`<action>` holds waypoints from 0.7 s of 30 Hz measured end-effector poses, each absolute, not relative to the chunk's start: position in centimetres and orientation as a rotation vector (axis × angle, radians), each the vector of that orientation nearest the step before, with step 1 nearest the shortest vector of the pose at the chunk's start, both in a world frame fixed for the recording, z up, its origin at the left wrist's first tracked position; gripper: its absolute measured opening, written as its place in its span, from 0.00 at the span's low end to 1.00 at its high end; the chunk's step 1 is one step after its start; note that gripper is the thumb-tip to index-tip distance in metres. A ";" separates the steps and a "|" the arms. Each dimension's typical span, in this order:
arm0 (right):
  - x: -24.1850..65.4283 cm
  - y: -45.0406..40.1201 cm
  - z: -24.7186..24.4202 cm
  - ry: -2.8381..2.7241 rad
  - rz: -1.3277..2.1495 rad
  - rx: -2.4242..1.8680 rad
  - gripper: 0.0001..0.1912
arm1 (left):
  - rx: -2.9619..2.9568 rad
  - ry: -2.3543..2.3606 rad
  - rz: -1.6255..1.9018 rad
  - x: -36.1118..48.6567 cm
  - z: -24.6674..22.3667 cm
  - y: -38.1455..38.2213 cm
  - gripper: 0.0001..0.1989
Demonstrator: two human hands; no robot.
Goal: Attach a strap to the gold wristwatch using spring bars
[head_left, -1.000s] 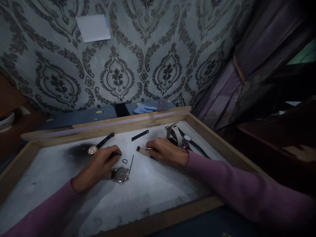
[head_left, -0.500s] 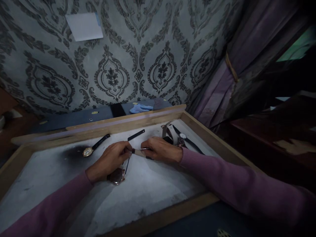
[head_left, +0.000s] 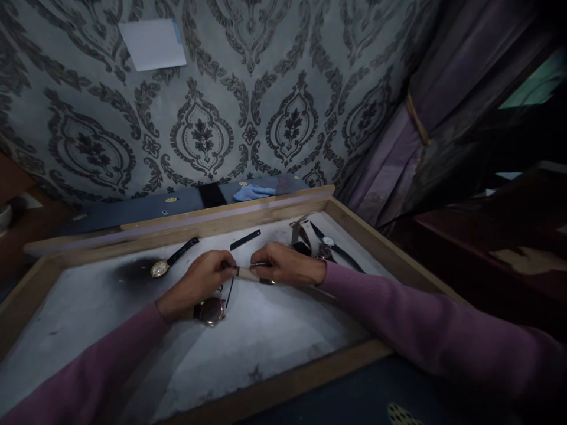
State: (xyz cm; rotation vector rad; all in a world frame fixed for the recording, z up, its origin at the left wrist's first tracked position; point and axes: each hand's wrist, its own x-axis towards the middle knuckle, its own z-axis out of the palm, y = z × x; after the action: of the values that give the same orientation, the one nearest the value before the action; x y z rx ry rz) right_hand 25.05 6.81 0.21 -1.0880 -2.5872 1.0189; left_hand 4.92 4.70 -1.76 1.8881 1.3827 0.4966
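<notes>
Thumb and fingertips of the left hand [head_left: 202, 277] are closed in a tight pinch on the left end of a pale watch strap [head_left: 246, 274], covering its tip. The fingers of the right hand [head_left: 290, 267] are curled in, with almost no gap, around a slim metal tool [head_left: 258, 264] whose shiny shaft points left just above the strap; the strap's right end, dark and glinting, runs beneath these fingers, and whether they grip it too I cannot tell. The strap spans the short space between the hands — apparently kept taut so that so narrow a piece does not swivel under the tool.

Just on the near side of the left hand lies a round-cased watch [head_left: 211, 311], partly under the wrist, with a thin dark strip [head_left: 230, 293] beside it; their closeness probably keeps them within easy reach. On the far side of the hands is a flat dark strap section [head_left: 245, 239] with a hole at its right end.

All of this sits inside a shallow wooden tray [head_left: 283, 386] with a pale, stained floor; its raised walls would likely stop small parts rolling off. Far left in it rests a gold-cased watch [head_left: 159, 269] on a black strap. Far right, a white-banded watch [head_left: 311, 236] and a dark-strapped watch [head_left: 328, 241] lie bunched together — seemingly pushed aside to free the middle. Beyond the far wall is a crumpled blue cloth [head_left: 253, 192].
</notes>
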 end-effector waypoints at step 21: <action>24.4 6.2 -0.5 -1.767 2.000 -0.883 0.19 | 1.005 1.096 0.591 4.9 -0.4 2.6 0.16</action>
State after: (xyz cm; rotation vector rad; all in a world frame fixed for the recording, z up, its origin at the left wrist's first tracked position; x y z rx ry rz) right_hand 24.43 6.17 -0.49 -0.8827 -1.7669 1.9995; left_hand 4.90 2.65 -0.36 1.0054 1.0956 0.5906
